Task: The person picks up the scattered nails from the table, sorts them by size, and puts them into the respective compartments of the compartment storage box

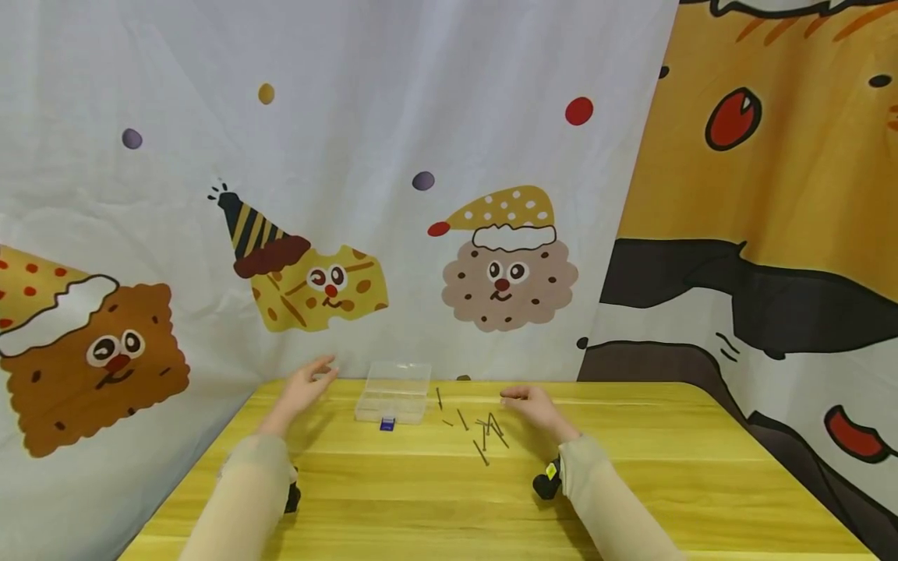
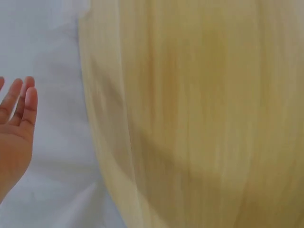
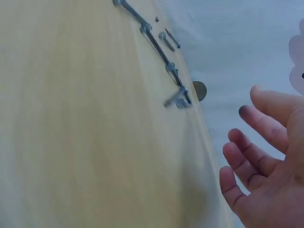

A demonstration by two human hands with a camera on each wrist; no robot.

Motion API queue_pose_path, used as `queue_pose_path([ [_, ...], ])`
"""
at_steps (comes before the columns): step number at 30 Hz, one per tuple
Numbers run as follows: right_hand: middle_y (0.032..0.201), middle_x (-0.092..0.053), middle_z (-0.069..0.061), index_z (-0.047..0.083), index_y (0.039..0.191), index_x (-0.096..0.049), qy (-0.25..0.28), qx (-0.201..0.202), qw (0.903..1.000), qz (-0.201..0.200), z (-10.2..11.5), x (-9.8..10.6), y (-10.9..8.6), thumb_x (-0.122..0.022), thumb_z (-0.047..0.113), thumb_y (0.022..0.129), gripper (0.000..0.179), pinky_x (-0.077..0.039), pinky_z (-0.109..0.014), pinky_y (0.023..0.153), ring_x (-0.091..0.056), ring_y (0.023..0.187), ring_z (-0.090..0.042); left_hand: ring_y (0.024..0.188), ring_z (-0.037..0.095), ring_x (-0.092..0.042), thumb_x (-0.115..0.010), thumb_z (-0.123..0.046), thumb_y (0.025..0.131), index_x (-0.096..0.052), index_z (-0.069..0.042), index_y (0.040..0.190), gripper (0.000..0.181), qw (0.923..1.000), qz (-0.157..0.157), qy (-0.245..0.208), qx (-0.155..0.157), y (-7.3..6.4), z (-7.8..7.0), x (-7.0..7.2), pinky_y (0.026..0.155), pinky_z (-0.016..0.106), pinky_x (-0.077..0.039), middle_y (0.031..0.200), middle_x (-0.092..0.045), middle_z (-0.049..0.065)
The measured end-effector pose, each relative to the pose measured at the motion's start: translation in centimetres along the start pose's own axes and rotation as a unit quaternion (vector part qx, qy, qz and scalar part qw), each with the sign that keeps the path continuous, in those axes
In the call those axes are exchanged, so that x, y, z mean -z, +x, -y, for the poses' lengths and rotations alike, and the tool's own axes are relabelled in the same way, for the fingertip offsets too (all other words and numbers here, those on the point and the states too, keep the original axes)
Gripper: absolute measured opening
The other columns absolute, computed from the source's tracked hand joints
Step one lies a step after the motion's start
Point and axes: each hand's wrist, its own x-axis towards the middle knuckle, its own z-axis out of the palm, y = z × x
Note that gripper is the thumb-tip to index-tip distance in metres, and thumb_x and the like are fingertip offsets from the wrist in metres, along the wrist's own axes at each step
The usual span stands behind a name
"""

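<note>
My left hand (image 1: 306, 392) hovers at the left of the table with its fingers extended and nothing in them. In the left wrist view, the left hand's fingers (image 2: 30, 107) are slightly spread. A transparent plastic box (image 1: 393, 405) with its lid raised stands between the hands, a blue latch (image 1: 387, 425) on its front. Right of the box lie several long thin metal screws (image 1: 484, 436), some crossing each other; their threads are too small to see. Beside these screws, my right hand (image 1: 535, 405) is held with loosely bent fingers and holds nothing. The right wrist view shows screws (image 3: 156, 45) apart from that hand.
The wooden table (image 1: 421, 506) has its far edge near a printed cloth curtain (image 1: 337, 156), which also hangs along the left side. Black wrist devices (image 1: 547, 481) are strapped under both sleeves.
</note>
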Motion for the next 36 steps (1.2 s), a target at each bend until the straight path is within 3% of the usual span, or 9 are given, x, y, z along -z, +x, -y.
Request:
queue_pose_path([
  [4, 0.115, -0.066, -0.017, -0.007, 0.118, -0.066, 0.04, -0.032, 0.9987, -0.007, -0.5, -0.9, -0.6, -0.063, 0.011, 0.094, 0.03, -0.053, -0.038, 0.083, -0.061, 0.1, -0.026, 0.095, 0.038, -0.061, -0.054, -0.024, 0.101, -0.043, 0.005, 0.142, 0.052, 0.9965, 0.003, -0.074, 0.039, 0.0, -0.4, -1.0, 0.079, 0.047, -0.056, 0.126, -0.053, 0.03],
  [12, 0.112, -0.066, -0.016, -0.006, 0.116, -0.067, 0.057, -0.048, 0.9972, -0.001, -0.9, -1.5, -1.4, -0.063, 0.011, 0.094, 0.028, -0.052, -0.034, 0.07, -0.06, 0.085, -0.022, 0.076, 0.026, -0.063, -0.058, -0.012, 0.097, -0.047, 0.01, 0.136, 0.046, 0.9869, -0.001, -0.128, 0.099, -0.2, -0.1, -3.0, 0.069, 0.037, -0.057, 0.11, -0.06, 0.027],
  [19, 0.109, -0.067, -0.016, -0.006, 0.111, -0.069, 0.023, -0.03, 0.9993, -0.001, -0.7, -1.4, -2.0, -0.066, 0.01, 0.091, 0.025, -0.052, -0.034, 0.067, -0.06, 0.083, -0.021, 0.068, 0.018, -0.06, -0.058, -0.005, 0.095, -0.045, 0.014, 0.136, 0.048, 0.9828, 0.019, -0.151, 0.105, -0.3, 0.8, -4.3, 0.062, 0.029, -0.054, 0.098, -0.063, 0.021],
  [26, 0.103, -0.069, -0.013, -0.005, 0.106, -0.071, -0.008, -0.014, 0.9999, -0.006, -0.7, -1.0, -2.5, -0.072, 0.01, 0.086, 0.025, -0.055, -0.038, 0.076, -0.063, 0.09, -0.024, 0.067, 0.016, -0.06, -0.059, -0.001, 0.092, -0.045, 0.016, 0.134, 0.048, 0.9756, 0.021, -0.181, 0.122, 0.0, 0.4, -5.0, 0.062, 0.026, -0.054, 0.088, -0.065, 0.019],
  [31, 0.102, -0.069, -0.01, -0.003, 0.107, -0.072, -0.01, -0.021, 0.9997, 0.008, -0.8, -0.8, -2.9, -0.076, 0.014, 0.083, 0.029, -0.054, -0.041, 0.079, -0.062, 0.09, -0.023, 0.063, 0.013, -0.054, -0.058, 0.002, 0.092, -0.039, 0.012, 0.14, 0.053, 0.9423, 0.028, -0.283, 0.177, -0.2, 0.5, -5.8, 0.056, 0.019, -0.049, 0.075, -0.059, 0.01],
  [33, 0.102, -0.068, -0.009, -0.002, 0.107, -0.072, -0.01, -0.026, 0.9995, 0.013, -0.9, -0.8, -3.0, -0.077, 0.015, 0.083, 0.03, -0.053, -0.041, 0.08, -0.062, 0.091, -0.023, 0.063, 0.012, -0.053, -0.057, 0.004, 0.092, -0.038, 0.01, 0.142, 0.054, 0.9291, 0.029, -0.313, 0.195, -0.4, 0.6, -6.1, 0.056, 0.018, -0.048, 0.078, -0.058, 0.008],
  [36, 0.102, -0.068, -0.008, -0.001, 0.107, -0.072, -0.014, -0.029, 0.9993, 0.017, -1.1, -0.8, -3.2, -0.078, 0.016, 0.082, 0.031, -0.053, -0.04, 0.078, -0.061, 0.09, -0.022, 0.063, 0.012, -0.055, -0.056, 0.004, 0.092, -0.038, 0.011, 0.141, 0.052, 0.9338, 0.028, -0.302, 0.19, -0.7, 0.8, -6.5, 0.055, 0.018, -0.049, 0.08, -0.059, 0.01],
])
